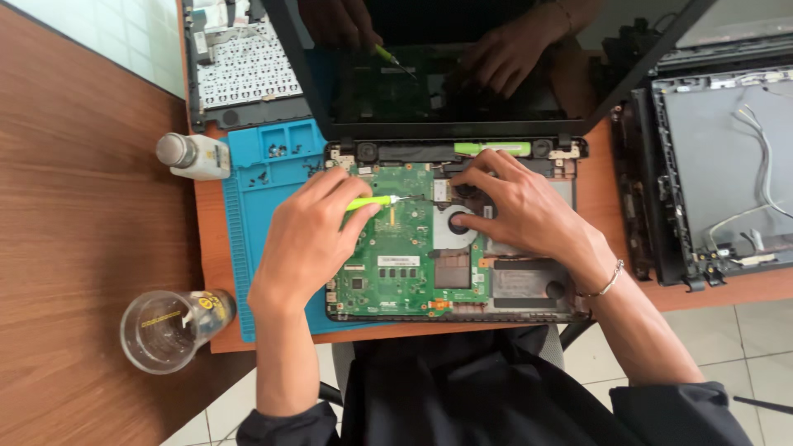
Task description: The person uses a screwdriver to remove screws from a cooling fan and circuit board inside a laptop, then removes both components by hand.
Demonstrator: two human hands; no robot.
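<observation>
An opened laptop base with a green circuit board (392, 264) lies in front of me on a blue work mat (264, 177). My left hand (310, 235) grips a thin screwdriver with a lime-green handle (370, 201), its tip pointing right at the board beside the round cooling fan (453, 225). My right hand (516, 206) rests on the board, fingertips pressing on the fan and the area just above it. The dark laptop screen (446, 91) stands open behind and mirrors both hands.
A detached keyboard panel (244, 70) lies at the back left. A small white bottle (194, 155) and a clear plastic cup (165, 329) sit on the wooden table at left. Another dismantled laptop shell with loose wires (719, 165) lies at right.
</observation>
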